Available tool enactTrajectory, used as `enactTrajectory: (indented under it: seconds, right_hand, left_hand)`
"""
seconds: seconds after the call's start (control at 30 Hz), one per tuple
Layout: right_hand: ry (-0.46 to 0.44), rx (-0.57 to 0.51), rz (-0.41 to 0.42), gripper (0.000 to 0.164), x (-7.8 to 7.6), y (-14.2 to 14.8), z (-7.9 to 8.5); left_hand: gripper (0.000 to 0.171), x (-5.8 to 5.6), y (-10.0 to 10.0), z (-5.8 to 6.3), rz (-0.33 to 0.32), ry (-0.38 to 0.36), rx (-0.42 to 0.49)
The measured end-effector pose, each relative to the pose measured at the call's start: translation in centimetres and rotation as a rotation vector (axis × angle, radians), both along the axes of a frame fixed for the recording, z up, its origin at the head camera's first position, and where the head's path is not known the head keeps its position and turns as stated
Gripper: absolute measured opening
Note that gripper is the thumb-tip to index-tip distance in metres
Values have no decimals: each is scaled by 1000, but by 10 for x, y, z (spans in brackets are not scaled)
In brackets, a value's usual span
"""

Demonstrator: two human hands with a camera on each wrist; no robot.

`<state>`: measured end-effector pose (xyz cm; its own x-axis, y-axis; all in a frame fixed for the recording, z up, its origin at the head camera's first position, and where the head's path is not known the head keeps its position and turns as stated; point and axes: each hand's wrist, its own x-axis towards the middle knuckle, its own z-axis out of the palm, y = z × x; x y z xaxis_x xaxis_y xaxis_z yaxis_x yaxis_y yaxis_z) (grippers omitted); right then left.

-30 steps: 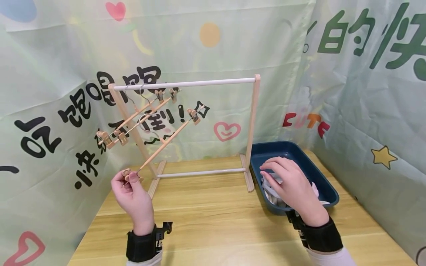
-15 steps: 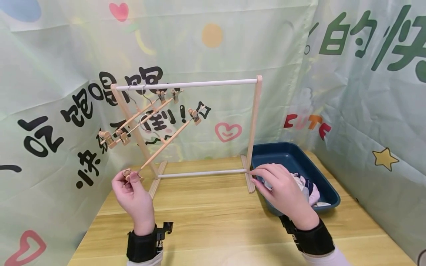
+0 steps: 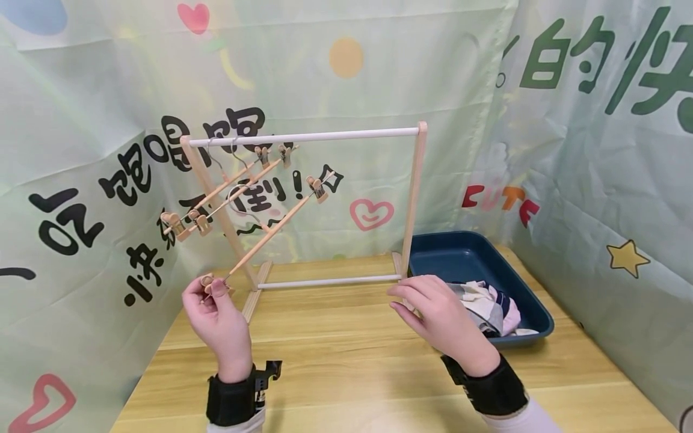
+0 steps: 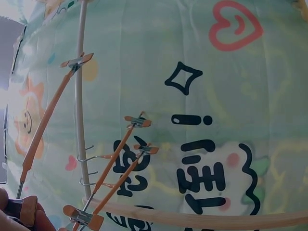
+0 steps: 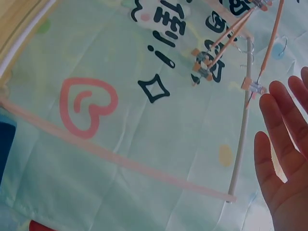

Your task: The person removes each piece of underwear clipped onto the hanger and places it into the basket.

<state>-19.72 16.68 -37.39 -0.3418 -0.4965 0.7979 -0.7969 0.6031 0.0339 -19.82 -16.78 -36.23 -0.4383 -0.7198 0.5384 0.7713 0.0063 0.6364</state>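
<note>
My left hand [image 3: 221,325] pinches the wooden clip at the near end of a clip hanger [image 3: 271,232], which it holds up in front of the rack. The hanger slants away to the right, and its far clip [image 3: 317,189] grips nothing. My right hand [image 3: 441,313] hovers over the table at the left edge of a blue basin [image 3: 533,300], its fingers loosely extended and holding nothing. In the right wrist view its fingers [image 5: 281,113] are spread. Two more clip hangers [image 4: 115,159] hang by their hooks at the left end of the rack's bar, with nothing in their clips.
A small wooden rack [image 3: 415,180] with a white top bar [image 3: 325,136] stands at the back of the wooden table [image 3: 346,349]. Crumpled cloth items [image 3: 489,307], white, grey, pink and dark, lie in the basin. Printed fabric hangs behind and on both sides.
My right hand has moved left, from above the basin to its left edge, uncovering more of the cloth. The left hand and its hanger stay nearly still.
</note>
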Motion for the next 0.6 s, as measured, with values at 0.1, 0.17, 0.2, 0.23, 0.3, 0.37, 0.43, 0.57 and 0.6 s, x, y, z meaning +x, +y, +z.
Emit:
enactTrajectory:
  seconds: [0.1, 0.17, 0.2, 0.23, 0.3, 0.37, 0.43, 0.57, 0.6]
  right_hand:
    - [-22, 23, 7, 38, 0, -4, -3]
    - [-31, 33, 19, 35, 0, -7, -5]
    - [-30, 36, 26, 33, -1, -8, -6]
    - [-29, 38, 33, 32, -1, -9, -7]
    - [-29, 40, 45, 29, -3, -11, -9]
    - [-31, 44, 51, 28, -4, -13, -10]
    - [-34, 53, 52, 27, -5, -14, -12]
    - [-34, 71, 55, 23, -6, -17, -15]
    - [-35, 74, 55, 22, -6, -18, -16]
  left_hand:
    - [7, 0, 0, 0, -3, 0, 3]
    - [7, -1, 0, 0, -2, -2, 7]
    - [6, -1, 0, 0, -3, -3, 10]
    - [6, -1, -1, 0, -3, -7, 11]
    - [6, -1, -1, 0, -6, -11, 15]
    - [6, -1, 0, 0, -6, -21, 14]
    - [6, -1, 0, 0, -5, -27, 12]
    - [14, 0, 0, 1, -2, -40, 9]
    - [15, 0, 0, 1, 0, -43, 7]
